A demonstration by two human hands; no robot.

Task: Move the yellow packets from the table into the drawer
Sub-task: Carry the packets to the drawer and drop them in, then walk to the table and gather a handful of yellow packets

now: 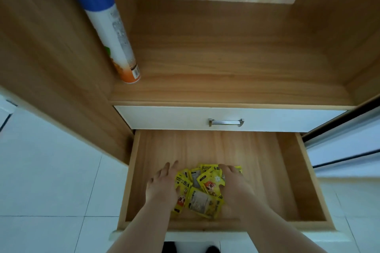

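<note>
A: Fingers (171, 167) of the left hand (162, 187) are spread wide and flat, nothing gripped, laid against the left side of the yellow packets (200, 188). Right hand (232, 183) is cupped over the pile's right side; whether anything is pinched under it cannot be told, the fingertips are hidden.

B: Packet location?

A: All visible ones are heaped in the open drawer (308, 178), on its floor, nearer the front edge than the back, roughly centred between the side walls. Pile is loose and overlapping, some face up, some face down.

B: Tabletop?

A: No packets are seen on the wooden surface (226, 57) above. Only a spray can (111, 26) is seen there, at the left rear corner. Judged: transfer is at the release stage.

B: How should release be done?

A: Pile should be kept bracketed from both sides until it is settled flat on the drawer floor. Hands are then best withdrawn upward, not dragged toward the front edge, so no foil packet is pulled along. Slippery packets are likely to slide apart if pushed sideways. Stack height should be checked against the closed upper drawer front (226, 118) before the drawer is shut; a raised corner could catch.
</note>
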